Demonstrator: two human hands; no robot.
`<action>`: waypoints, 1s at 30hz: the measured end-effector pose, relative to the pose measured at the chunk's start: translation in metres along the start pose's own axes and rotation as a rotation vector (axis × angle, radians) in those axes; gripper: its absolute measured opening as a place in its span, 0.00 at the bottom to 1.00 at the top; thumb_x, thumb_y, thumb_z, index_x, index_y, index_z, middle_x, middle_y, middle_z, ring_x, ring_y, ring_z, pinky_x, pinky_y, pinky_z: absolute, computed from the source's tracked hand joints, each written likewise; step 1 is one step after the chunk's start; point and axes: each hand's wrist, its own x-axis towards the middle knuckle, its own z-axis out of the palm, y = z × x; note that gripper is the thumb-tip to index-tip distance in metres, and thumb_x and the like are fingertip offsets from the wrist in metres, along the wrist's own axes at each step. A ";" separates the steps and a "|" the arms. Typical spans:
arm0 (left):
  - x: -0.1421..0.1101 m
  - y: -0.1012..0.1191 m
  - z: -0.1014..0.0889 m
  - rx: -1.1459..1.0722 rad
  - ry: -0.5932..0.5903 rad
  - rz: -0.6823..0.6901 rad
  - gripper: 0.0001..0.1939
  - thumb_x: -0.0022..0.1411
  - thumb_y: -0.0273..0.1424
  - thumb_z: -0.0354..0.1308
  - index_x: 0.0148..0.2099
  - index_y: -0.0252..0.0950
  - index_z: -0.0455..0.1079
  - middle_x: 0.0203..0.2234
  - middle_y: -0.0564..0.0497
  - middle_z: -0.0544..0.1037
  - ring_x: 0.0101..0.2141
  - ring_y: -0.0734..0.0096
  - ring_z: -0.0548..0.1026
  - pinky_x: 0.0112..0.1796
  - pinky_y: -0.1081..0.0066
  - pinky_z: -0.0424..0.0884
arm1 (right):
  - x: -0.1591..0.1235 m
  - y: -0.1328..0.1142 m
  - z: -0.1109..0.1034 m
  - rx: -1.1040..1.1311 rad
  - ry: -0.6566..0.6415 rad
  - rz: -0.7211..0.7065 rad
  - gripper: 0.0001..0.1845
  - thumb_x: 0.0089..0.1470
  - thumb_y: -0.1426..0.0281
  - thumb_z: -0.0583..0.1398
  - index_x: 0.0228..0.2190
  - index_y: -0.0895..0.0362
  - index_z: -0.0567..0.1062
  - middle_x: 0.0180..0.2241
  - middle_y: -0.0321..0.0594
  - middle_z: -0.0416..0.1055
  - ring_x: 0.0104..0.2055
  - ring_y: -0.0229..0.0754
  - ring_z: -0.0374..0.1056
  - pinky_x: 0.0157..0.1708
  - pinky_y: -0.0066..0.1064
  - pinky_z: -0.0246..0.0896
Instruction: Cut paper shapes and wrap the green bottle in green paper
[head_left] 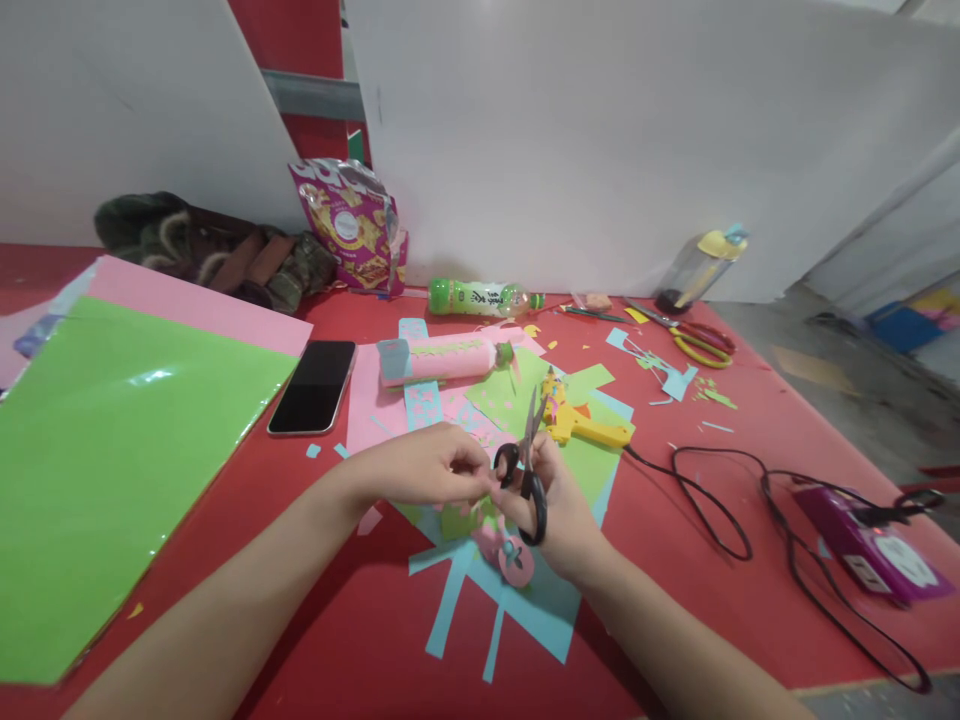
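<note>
My right hand [562, 510] grips black-handled scissors [527, 470], blades pointing up and away. My left hand [427, 465] is closed in a pinch beside the scissor handles, holding a small piece of paper that I cannot make out clearly. Below the hands lie a pink paper cut-out [514, 555], green scraps [457, 520] and light blue paper strips [480, 600] on the red table [675, 520].
A black phone [313, 387] lies left of centre, beside green [112, 450] and pink sheets [187, 300]. A yellow glue gun [581, 420] with a black cable [720, 500], a pink paper roll [442, 358], a green bottle [484, 297], a snack bag [352, 225], other scissors [697, 340] and a purple box [874, 545] surround the work spot.
</note>
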 end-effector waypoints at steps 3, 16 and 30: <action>0.001 0.000 -0.001 -0.019 0.105 -0.057 0.13 0.54 0.33 0.44 0.21 0.32 0.59 0.15 0.56 0.60 0.19 0.79 0.59 0.21 0.78 0.53 | 0.001 -0.001 -0.001 -0.010 0.083 -0.015 0.20 0.35 0.75 0.62 0.24 0.54 0.54 0.24 0.28 0.60 0.23 0.30 0.57 0.21 0.22 0.51; 0.009 0.005 0.015 -0.119 0.181 -0.038 0.11 0.56 0.33 0.44 0.26 0.33 0.59 0.18 0.57 0.61 0.18 0.80 0.62 0.20 0.79 0.57 | 0.006 0.001 -0.005 -0.033 0.335 -0.182 0.17 0.38 0.75 0.61 0.24 0.53 0.56 0.25 0.29 0.61 0.25 0.31 0.58 0.27 0.25 0.54; 0.014 0.003 0.021 -0.041 0.313 0.046 0.14 0.56 0.32 0.44 0.21 0.32 0.59 0.15 0.56 0.59 0.20 0.80 0.58 0.22 0.79 0.54 | 0.004 0.001 -0.004 -0.027 0.330 -0.189 0.18 0.37 0.75 0.62 0.24 0.53 0.56 0.25 0.28 0.61 0.26 0.32 0.60 0.28 0.25 0.56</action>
